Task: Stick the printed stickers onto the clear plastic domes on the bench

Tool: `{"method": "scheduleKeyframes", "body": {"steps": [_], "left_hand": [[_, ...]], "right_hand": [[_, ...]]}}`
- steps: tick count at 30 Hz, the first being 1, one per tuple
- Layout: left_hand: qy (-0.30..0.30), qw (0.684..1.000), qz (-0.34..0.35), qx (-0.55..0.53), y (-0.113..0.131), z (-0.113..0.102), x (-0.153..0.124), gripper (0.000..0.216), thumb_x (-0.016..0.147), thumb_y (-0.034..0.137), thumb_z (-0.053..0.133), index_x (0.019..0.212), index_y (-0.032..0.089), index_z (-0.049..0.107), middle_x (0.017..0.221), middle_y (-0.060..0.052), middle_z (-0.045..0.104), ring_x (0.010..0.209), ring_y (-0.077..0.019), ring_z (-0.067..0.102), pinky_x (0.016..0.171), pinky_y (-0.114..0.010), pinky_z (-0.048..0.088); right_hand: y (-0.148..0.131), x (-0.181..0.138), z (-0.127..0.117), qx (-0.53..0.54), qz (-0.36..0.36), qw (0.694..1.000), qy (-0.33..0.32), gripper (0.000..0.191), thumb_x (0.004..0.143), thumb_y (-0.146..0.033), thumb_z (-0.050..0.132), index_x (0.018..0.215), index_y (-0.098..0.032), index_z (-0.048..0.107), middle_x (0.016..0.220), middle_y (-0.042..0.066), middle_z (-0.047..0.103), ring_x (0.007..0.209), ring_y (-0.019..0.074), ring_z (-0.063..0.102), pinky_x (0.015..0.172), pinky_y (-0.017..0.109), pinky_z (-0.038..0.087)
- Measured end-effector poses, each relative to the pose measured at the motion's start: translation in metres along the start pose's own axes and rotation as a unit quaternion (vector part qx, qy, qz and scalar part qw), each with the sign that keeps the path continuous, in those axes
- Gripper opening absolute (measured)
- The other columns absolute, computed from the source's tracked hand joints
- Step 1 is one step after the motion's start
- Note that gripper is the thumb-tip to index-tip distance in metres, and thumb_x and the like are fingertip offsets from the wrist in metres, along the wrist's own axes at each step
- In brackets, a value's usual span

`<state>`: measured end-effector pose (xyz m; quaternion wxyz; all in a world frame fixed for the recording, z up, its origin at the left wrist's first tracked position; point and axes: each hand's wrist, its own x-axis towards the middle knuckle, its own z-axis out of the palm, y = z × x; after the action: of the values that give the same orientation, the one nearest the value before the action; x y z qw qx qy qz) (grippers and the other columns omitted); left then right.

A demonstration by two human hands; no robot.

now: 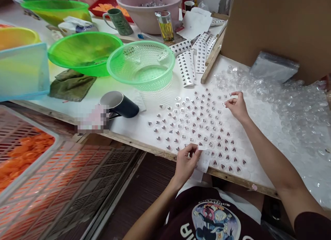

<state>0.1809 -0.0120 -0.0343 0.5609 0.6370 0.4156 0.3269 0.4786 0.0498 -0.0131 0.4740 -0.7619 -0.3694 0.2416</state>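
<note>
My left hand pinches a white sticker sheet at the table's front edge; the sheet's upper end is folded over. Farther out on the right, my right hand has thumb and finger closed on a small sticker, just above the table. Between the hands, many round clear plastic pieces lie in loose rows, each bearing a small dark printed figure. Bare clear plastic domes are heaped to the right of my right hand.
A dark mug lies tipped on its side at the left. Behind it stand a pale green basket and a bright green bowl. More sticker sheets lie near a wooden strip. A crate holds orange pieces.
</note>
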Motion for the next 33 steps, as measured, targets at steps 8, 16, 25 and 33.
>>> {"method": "scheduleKeyframes", "body": {"steps": [8, 16, 25, 33], "left_hand": [[0.004, 1.0, -0.003, -0.001, -0.003, 0.0, -0.001, 0.024, 0.089, 0.035, 0.062, 0.073, 0.017, 0.063, 0.065, 0.001, 0.054, 0.063, -0.0132, 0.046, 0.062, -0.025, 0.039], [0.002, 1.0, -0.003, -0.001, -0.002, 0.001, -0.001, 0.026, 0.089, 0.036, 0.062, 0.072, 0.017, 0.062, 0.064, 0.001, 0.053, 0.062, -0.013, 0.044, 0.062, -0.025, 0.038], [0.001, 1.0, -0.006, -0.003, 0.002, 0.001, -0.001, 0.027, 0.088, 0.038, 0.062, 0.071, 0.018, 0.061, 0.063, 0.002, 0.053, 0.061, -0.013, 0.044, 0.062, -0.025, 0.038], [0.002, 1.0, 0.007, 0.002, 0.003, 0.001, -0.001, 0.024, 0.088, 0.032, 0.06, 0.069, 0.018, 0.06, 0.062, 0.002, 0.052, 0.06, -0.0124, 0.043, 0.061, -0.024, 0.039]], "right_hand": [[0.011, 0.021, 0.022, -0.122, -0.004, 0.992, -0.039, 0.044, 0.073, -0.017, 0.057, 0.111, -0.024, 0.037, 0.073, -0.004, 0.063, 0.075, 0.0204, 0.065, 0.077, 0.034, 0.046], [0.01, 0.015, 0.042, -0.378, -0.131, 0.916, -0.021, 0.046, 0.078, -0.005, 0.049, 0.122, -0.018, 0.046, 0.095, 0.009, 0.065, 0.088, 0.0255, 0.061, 0.098, 0.049, 0.034], [0.012, 0.044, 0.005, -0.244, -0.045, 0.968, 0.043, 0.008, 0.084, -0.024, 0.058, 0.085, -0.019, 0.064, 0.093, 0.009, 0.068, 0.087, 0.0227, 0.061, 0.084, 0.037, 0.046], [0.019, 0.053, 0.007, -0.235, 0.015, 0.972, -0.015, 0.006, 0.075, -0.019, 0.06, 0.073, -0.019, 0.065, 0.08, 0.006, 0.073, 0.077, 0.0202, 0.065, 0.075, 0.032, 0.049]]}}
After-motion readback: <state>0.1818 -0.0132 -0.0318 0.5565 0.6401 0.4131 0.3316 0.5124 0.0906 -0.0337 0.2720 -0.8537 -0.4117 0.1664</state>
